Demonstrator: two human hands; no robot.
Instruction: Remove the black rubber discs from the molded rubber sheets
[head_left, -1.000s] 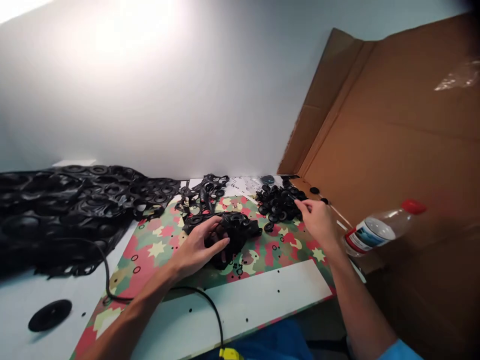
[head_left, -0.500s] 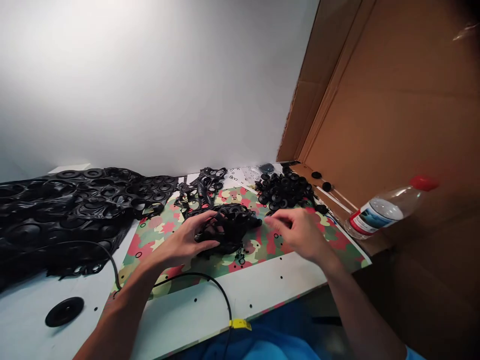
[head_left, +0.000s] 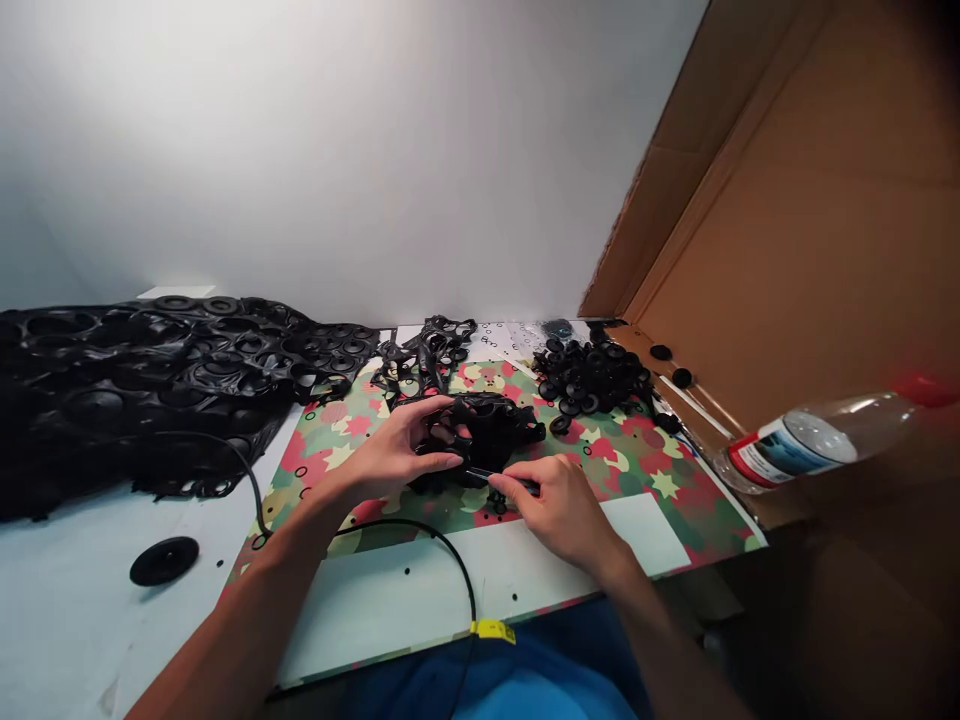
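A crumpled black rubber sheet [head_left: 491, 430] with round moulded parts lies on the camouflage-patterned mat [head_left: 645, 470]. My left hand [head_left: 397, 455] has its fingers closed on the sheet's left side. My right hand [head_left: 551, 505] is at the sheet's front edge, its fingers pinched on a thin dark tool whose tip touches the rubber. Behind the sheet sits a pile of loose black rubber rings [head_left: 592, 375].
Large black rubber sheets [head_left: 150, 370] cover the table's left side. Rubber scrap [head_left: 424, 355] lies at the back. A black disc [head_left: 163, 560] rests on the white table. A black cable [head_left: 442, 550] runs under my arms. A plastic bottle [head_left: 810, 440] lies against the cardboard box [head_left: 787, 220] on the right.
My right hand came back from the ring pile to the front of the rubber sheet. My left hand stayed on the sheet. The view shifted slightly.
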